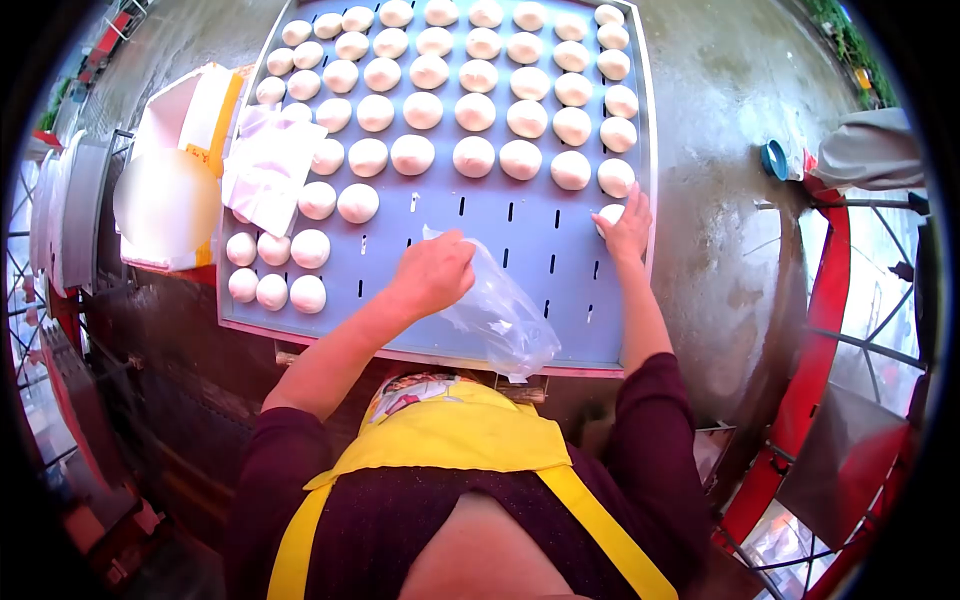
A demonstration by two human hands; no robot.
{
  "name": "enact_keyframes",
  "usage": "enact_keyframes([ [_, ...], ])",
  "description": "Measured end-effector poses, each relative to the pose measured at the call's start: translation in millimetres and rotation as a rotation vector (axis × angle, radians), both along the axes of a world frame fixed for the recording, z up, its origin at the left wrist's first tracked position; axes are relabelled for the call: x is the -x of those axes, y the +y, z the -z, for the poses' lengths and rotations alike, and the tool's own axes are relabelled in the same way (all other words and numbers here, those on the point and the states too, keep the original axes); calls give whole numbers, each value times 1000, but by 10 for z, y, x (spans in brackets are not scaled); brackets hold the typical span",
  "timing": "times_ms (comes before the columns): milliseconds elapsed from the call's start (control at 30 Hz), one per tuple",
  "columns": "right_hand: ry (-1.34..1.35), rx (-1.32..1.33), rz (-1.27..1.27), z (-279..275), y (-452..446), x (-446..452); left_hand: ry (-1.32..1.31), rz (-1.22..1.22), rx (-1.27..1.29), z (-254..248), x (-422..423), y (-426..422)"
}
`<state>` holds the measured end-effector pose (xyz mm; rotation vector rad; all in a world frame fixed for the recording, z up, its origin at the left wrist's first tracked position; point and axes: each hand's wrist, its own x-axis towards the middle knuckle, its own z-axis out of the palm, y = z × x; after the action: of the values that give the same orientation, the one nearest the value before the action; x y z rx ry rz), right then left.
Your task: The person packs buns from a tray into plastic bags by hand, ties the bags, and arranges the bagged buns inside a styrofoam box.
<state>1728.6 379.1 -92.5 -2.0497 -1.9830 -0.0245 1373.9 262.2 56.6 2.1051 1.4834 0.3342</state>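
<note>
My left hand is closed on the gathered top of a clear plastic bag, which hangs over the near part of a blue slotted tray. At the tray's right side, the fingers of my right hand are curled around a round white dough bun, partly hidden by the hand. Just beyond that hand lies another bun. Rows of similar white buns fill the far part of the tray, and a small group sits at its near left corner.
Crumpled white paper or cloth lies over buns at the tray's left edge. Beside the tray stands a white foam box with yellow tape. A blue bowl is off to the right, near a red metal frame.
</note>
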Motion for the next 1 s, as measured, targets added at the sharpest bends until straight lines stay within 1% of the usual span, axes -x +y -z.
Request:
enact_keyframes([
  [33, -4, -10, 47, 70, 48, 75, 7, -40, -6, 44, -10, 6],
  [100, 38, 117, 158, 117, 259, 108, 41, -95, 3, 75, 4, 32],
  [133, 64, 184, 213, 108, 364, 168, 67, -107, 22, 1, 28, 35],
  [200, 7, 259, 150, 78, 601, 124, 110, -107, 41, -140, 78, 36],
  [267, -21, 356, 121, 206, 787, -29, 129, -80, 49, -222, 34, 26],
  [333, 149, 301, 133, 105, 835, -101, 102, -79, 15, -193, 13, 32],
  [367, 490, 260, 138, 58, 799, -119, 87, -80, -12, -185, 18, 46],
  [400, 962, 220, 162, -241, 597, 17, 86, -84, -1, -180, 21, 50],
  [433, 1327, 304, 129, -741, 314, 216, 82, -90, 8, -173, 13, 53],
  [467, 1596, 489, 14, -955, 50, 307, 77, -93, 19, -166, -7, 49],
  [500, 1633, 748, -169, -1123, -222, 447, 64, -79, 41, -161, -57, 25],
  [533, 1599, 927, -164, -1445, -497, 722, 51, -57, 61, -164, -111, 2],
  [567, 1610, 1071, -196, -1393, -638, 957, 36, -31, 76, -173, -162, -10],
  [600, 1613, 1214, -234, -1229, -757, 1084, -13, 0, 29, -200, -212, -43],
  [667, 2034, 1424, 130, -678, -814, 1142, -109, 50, -71, -281, -304, -155],
  [700, 2395, 1240, 297, -593, -789, 1294, -222, 77, -107, -176, -344, -220],
  [767, 2671, 888, 361, 63, -703, 1357, -175, 107, -62, -267, -384, -395],
  [800, 2535, 806, 283, 14, -724, 1411, -152, 124, -39, -292, -395, -437],
  [833, 2397, 725, 209, -116, -753, 1513, -146, 43, -174, -168, -394, -420],
  [867, 2256, 644, 142, -260, -789, 1563, -106, -37, -139, -167, -318, -342],
  [900, 1957, 670, 455, -421, -854, 1540, -66, -118, -105, -177, -189, -240],
  [933, 1727, 831, 198, -577, -874, 1470, -26, -201, -73, -192, -73, -134],
  [1000, 1201, 1088, -273, -901, -824, 1171, -31, -220, -3, -254, 45, -6],
])
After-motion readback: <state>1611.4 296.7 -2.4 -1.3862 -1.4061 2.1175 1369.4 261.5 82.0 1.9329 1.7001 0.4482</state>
